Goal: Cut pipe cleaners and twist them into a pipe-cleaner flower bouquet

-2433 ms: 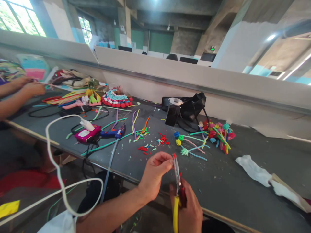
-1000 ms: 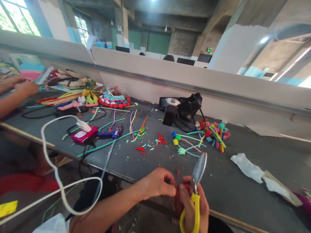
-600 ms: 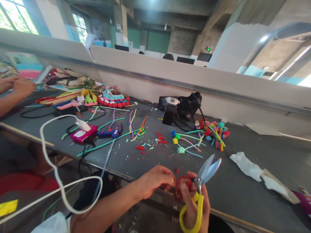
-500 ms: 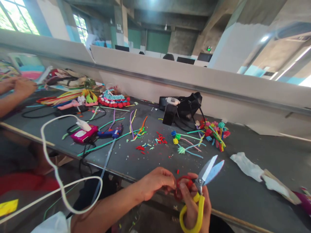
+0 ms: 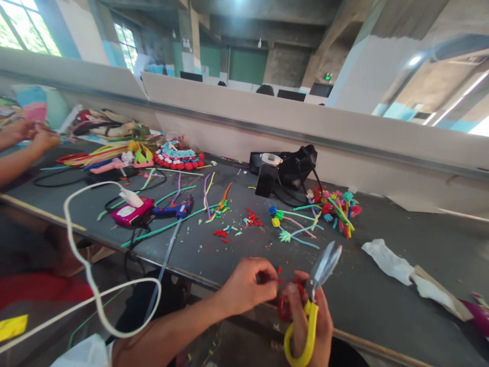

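scissors [image 5: 311,307], at five o'clock, have drawn their blades nearer together since half a second ago, yellow handles grasped by the right hand [image 5: 322,326], which also holds a looped red strip [image 5: 283,305]. at six o'clock the left hand [image 5: 248,286] has fingertips pinched just beside the strip; whether they grip it, i cannot tell. flowers [image 5: 340,210] lie near three o'clock.

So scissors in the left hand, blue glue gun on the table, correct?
Wrong hand: the head view shows the scissors in the right hand, not the left hand. The blue glue gun does lie on the table.
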`<state>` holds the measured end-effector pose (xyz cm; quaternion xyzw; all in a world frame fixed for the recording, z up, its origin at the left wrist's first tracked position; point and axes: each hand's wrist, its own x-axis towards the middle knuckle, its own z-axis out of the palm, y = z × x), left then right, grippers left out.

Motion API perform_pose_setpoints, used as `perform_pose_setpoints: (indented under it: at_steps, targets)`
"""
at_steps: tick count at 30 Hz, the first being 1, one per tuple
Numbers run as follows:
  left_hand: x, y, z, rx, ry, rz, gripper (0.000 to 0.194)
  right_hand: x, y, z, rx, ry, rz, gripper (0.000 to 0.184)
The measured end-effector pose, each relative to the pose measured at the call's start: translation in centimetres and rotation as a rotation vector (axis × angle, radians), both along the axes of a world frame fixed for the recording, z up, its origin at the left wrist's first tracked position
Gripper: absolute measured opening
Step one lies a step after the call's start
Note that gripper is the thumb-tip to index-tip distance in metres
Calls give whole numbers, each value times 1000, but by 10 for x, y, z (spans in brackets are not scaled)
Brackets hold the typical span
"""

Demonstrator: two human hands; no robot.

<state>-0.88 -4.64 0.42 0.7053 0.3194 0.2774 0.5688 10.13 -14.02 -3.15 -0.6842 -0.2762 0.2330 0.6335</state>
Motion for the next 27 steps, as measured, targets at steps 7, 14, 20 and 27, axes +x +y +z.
perform_pose_setpoints:
  at_steps: [7,14,20,27]
  targets:
    - [-2,14,9,-458,-491,233,14,2,0,-30,52,-610,84,33]
    - [-4,11,15,-466,-567,252,15,2,1,-43,9,-810,79,35]
    - [-4,9,20,-481,-574,244,15,9,-1,-48,13,-884,106,34]
    - [-4,8,19,-497,-603,218,13,7,-4,-50,18,-922,124,33]
